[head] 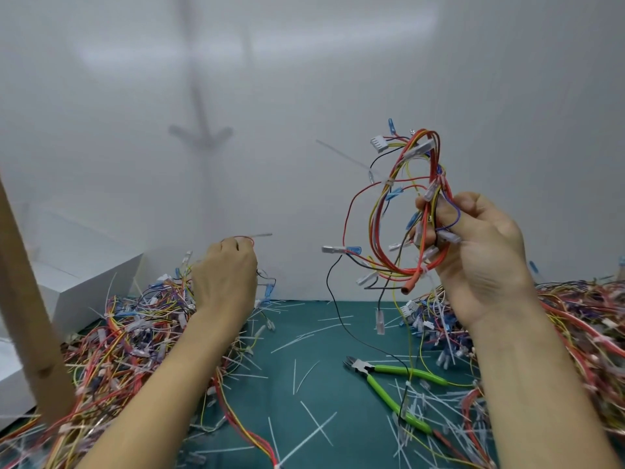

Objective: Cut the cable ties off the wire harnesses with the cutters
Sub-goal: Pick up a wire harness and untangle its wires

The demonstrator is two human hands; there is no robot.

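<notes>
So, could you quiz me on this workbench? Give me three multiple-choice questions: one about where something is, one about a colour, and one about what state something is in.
1. Where are the cutters?
A. Hanging on the wall.
B. Lying on the green mat, between the arms.
C. On top of a white box.

2. What colour are their handles?
A. Bright green.
B. Red.
C. Black.

3. What is the right hand doing?
A. Resting flat on the mat.
B. Hanging idle.
C. Gripping a bundle of wires held up off the mat.

Answers:
1 B: the cutters lie on the mat and neither hand touches them.
2 A: both handles are lime green.
3 C: its fingers curl round the raised bundle.
</notes>
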